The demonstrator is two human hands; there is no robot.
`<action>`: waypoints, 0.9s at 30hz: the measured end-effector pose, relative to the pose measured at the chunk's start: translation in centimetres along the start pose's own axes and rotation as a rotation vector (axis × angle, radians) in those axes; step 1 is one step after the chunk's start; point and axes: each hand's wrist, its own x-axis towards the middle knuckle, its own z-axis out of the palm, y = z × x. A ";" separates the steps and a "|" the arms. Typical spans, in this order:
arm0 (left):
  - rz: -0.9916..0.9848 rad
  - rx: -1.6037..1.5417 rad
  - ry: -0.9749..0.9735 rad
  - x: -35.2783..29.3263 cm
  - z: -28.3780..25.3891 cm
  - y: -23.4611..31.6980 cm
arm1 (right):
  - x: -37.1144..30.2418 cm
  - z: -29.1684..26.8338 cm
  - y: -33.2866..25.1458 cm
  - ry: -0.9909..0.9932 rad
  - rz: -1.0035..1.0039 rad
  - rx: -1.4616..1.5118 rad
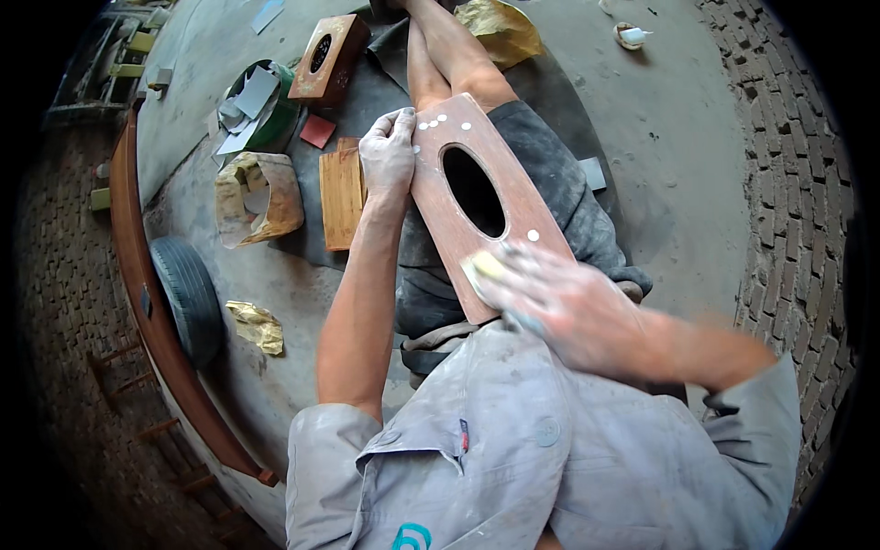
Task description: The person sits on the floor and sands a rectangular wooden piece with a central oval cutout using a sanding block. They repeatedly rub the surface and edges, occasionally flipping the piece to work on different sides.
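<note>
Grey shirt (477, 431) borders box (520, 202); tyre (188, 302) sits left.

The left fisheye of a head-worn pair looks steeply down from above the grey work shirt (495, 467), facing beyond the oval-holed wooden box (524, 211). The shirt lies nearest the lens, the box close; brickwork (788, 165) curves far right of the box.

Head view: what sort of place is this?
Likely a small woodworking shop: a wooden box with an oval hole, a similar box farther off, and a bucket holding loose sheets.
</note>
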 end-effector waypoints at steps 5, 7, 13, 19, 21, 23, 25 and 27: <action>-0.007 -0.084 0.096 0.6 -0.2 -1.1 | 3.4 1.2 1.6 0.076 -0.042 -0.059; -0.048 -0.124 0.053 0.8 1.0 -1.5 | 6.2 3.1 4.3 0.182 -0.015 -0.033; -0.082 -0.194 0.111 -1.1 0.7 1.2 | 0.6 0.6 -0.9 0.053 -0.036 -0.012; -0.066 -0.160 0.066 -0.4 1.3 0.1 | 9.0 3.0 3.2 0.116 0.237 0.114; -0.066 -0.042 0.104 -1.5 0.7 1.1 | 10.3 1.7 3.4 0.055 0.510 0.486; -0.010 -0.075 0.141 -1.6 0.8 1.3 | 11.2 0.4 4.7 0.023 0.772 0.813; 0.005 -0.108 0.130 -1.1 1.3 0.7 | 11.8 0.4 7.2 0.010 1.000 1.049; 0.012 -0.109 0.130 -0.9 1.4 0.1 | 14.6 0.5 6.7 0.141 1.258 1.108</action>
